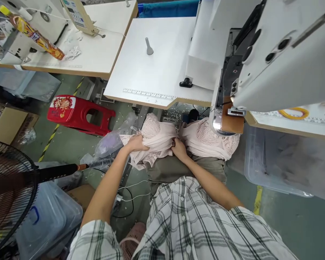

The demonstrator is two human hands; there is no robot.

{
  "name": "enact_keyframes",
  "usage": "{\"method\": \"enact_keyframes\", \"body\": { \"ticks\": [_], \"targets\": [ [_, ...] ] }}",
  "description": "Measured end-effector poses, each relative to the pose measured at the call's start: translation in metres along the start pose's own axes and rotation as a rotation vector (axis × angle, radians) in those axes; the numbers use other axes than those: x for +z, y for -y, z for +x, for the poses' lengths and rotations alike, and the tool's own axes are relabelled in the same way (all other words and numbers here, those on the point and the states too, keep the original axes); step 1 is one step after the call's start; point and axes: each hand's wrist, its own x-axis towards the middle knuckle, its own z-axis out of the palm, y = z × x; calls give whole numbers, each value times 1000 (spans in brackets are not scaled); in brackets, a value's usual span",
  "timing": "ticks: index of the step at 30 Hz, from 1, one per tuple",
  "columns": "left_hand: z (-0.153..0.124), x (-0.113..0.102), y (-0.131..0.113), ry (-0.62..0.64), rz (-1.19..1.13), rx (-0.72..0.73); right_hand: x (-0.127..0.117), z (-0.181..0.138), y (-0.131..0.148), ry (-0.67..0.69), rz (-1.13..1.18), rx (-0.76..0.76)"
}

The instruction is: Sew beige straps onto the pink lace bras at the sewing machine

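Note:
A pile of pale pink lace bras (162, 131) lies across my lap on the left. My left hand (137, 143) grips its left side, the thumb lying over the folded layers. At the pile's right edge my right hand (178, 148) has its fingers curled into the fabric; the fingertips are partly hidden. Another pile of pink lace bras (208, 137) rests on my right thigh, apart from both hands. Just above that pile is the rounded arm end of a white sewing machine (226, 121), with a brown plate on it.
A white worktable (162, 47) with a ruler strip is in front. To the left are a red stool (78, 113), plastic bags (111, 142) and a black fan (11, 195). A clear bin (281, 166) stands right. A drink bottle (35, 36) leans at the back left.

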Motion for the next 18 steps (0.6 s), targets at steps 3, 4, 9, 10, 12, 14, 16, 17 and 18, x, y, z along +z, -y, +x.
{"method": "enact_keyframes", "body": {
  "ticks": [3, 4, 9, 10, 12, 14, 16, 17, 18],
  "targets": [
    [-2, 2, 9, 17, -26, -15, -4, 1, 9, -4, -78, -11],
    [-3, 1, 11, 23, -33, -18, -4, 1, 12, 0, -101, -15],
    [-7, 1, 13, 3, -47, -12, -8, -16, 30, 8, -198, -63],
    [-7, 1, 11, -5, -47, -10, -7, -25, 36, 20, -215, -107],
    [-6, 2, 7, -15, -48, -10, -3, -43, 48, 81, -245, -244],
    [-5, 1, 5, -14, -49, -13, 4, -56, 61, 173, -276, -388],
    [-6, -2, 6, 0, -50, -13, 10, -58, 70, 247, -316, -469],
    [-7, -4, 7, 13, -52, -12, 9, -55, 72, 269, -336, -484],
    [-8, -6, 9, 28, -56, -10, 6, -50, 73, 282, -354, -490]
  ]
}}
